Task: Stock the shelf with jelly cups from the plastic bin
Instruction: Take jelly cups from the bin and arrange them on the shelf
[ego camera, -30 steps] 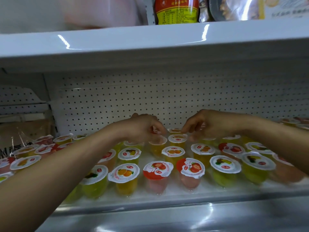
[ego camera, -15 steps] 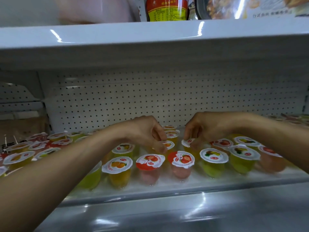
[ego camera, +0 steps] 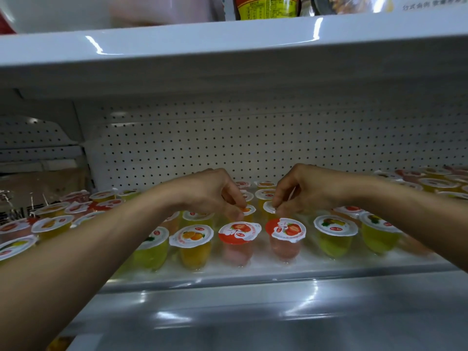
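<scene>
Rows of jelly cups (ego camera: 238, 233) already cover most of the shelf (ego camera: 253, 273). At mid-shelf, the left hand (ego camera: 210, 193) and right hand (ego camera: 307, 191) each pinch a cup's lid, apparently settling two more; the bin is unseen.

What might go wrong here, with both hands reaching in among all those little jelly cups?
1. Both forearms cross above the front row; when the left hand or right hand pulls back, a wrist might topple the strawberry cups near the shelf edge.
2. The orange-lidded cup and the neighbouring cup, each pinched by a hand, sit in a crowded row and might tip others.
</scene>
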### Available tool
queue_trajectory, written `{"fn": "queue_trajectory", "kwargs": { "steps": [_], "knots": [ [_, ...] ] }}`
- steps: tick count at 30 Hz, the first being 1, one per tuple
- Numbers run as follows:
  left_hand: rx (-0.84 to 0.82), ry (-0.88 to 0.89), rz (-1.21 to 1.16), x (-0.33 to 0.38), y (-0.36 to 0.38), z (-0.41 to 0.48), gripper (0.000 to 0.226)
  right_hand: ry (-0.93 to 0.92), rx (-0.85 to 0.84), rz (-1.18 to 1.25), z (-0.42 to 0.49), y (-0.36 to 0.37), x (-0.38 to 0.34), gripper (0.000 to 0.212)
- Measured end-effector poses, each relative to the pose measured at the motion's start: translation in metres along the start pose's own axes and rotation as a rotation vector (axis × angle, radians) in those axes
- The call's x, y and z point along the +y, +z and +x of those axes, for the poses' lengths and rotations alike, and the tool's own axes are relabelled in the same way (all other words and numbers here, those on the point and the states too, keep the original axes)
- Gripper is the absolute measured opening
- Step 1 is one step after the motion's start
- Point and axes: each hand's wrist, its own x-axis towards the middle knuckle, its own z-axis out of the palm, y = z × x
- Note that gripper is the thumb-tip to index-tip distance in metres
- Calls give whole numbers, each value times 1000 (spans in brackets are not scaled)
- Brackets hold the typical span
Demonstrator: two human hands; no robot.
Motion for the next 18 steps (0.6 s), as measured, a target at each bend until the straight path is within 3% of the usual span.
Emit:
{"fn": "queue_trajectory", "kwargs": {
  "steps": [14,18],
  "knots": [
    [14,-28,-18,-2,2,-1,21,18,-16,6,-6,3,-4,20],
    [64,-18,-21,-2,0,-5,16,21,22,-100,-9,3,-6,21]
  ]
}}
